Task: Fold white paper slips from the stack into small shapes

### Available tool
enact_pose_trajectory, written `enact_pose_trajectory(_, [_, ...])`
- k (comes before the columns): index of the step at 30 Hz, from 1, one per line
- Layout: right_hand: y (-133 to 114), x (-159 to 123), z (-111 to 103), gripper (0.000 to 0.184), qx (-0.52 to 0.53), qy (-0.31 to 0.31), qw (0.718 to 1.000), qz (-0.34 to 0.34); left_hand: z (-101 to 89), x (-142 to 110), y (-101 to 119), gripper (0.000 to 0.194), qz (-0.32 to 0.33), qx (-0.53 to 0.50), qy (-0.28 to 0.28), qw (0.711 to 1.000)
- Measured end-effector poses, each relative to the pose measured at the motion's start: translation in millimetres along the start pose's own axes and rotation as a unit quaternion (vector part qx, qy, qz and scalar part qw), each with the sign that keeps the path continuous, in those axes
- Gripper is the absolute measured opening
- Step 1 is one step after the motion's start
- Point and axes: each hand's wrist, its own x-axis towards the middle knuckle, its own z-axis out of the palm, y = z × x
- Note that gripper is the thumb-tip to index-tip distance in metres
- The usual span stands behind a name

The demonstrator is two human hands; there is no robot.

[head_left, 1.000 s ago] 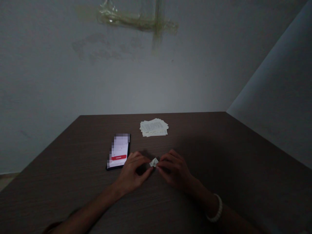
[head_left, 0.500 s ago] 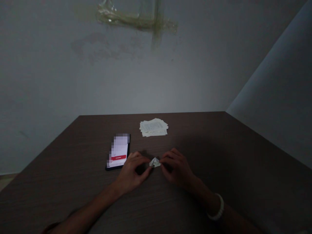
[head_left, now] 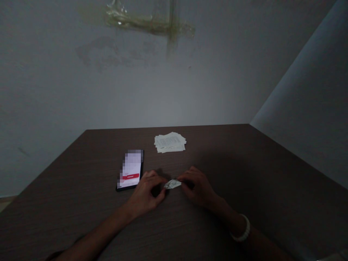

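Observation:
A small folded piece of paper (head_left: 173,184), pale with faint markings, is held between my two hands just above or on the table. My left hand (head_left: 146,190) pinches its left end between thumb and fingers. At the right end, the thumb and index finger of my right hand (head_left: 198,186) are closed on it, and a pale bracelet circles that wrist. The paper looks long and flat, with pointed ends. Its exact folds are too small to make out.
A phone (head_left: 132,168) with a lit screen lies just beyond my left hand. Farther back sits a loose stack of printed paper slips (head_left: 170,142). The dark wooden table (head_left: 231,145) meets a grey wall (head_left: 217,83) with peeling tape (head_left: 149,25).
The paper has gone from a peaked, tent-like shape to a flatter, longer one. My hands have drawn slightly apart while still holding its ends. The view has shifted a little.

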Motion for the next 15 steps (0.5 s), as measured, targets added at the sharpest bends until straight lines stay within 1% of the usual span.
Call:
enact_pose_trajectory(4, [-0.2, -0.2, -0.1, 0.022, -0.004, -0.006, 1.000, 0.009, -0.4, 0.9, 0.5, 0.020, -0.003, 0.003, -0.012, 1.000])
enact_pose_trajectory(9, [0.4, -1.1, -0.5, 0.025, -0.039, -0.025, 0.998, -0.030, -2.7, 2.9, 4.4, 0.025, 0.010, 0.010, -0.036, 0.999])
enact_pose_trajectory(12, [1.4, -2.4, 0.0, 0.030, -0.058, -0.041, 0.997, -0.042, -2.1, 2.4, 5.0, 0.030, 0.023, 0.021, -0.037, 0.999])
enact_pose_trajectory(15, [1.7, -3.1, 0.6, 0.034, -0.064, -0.043, 0.996, -0.051, -0.5, 1.1, 4.2, 0.035, 0.029, 0.035, -0.036, 0.998])
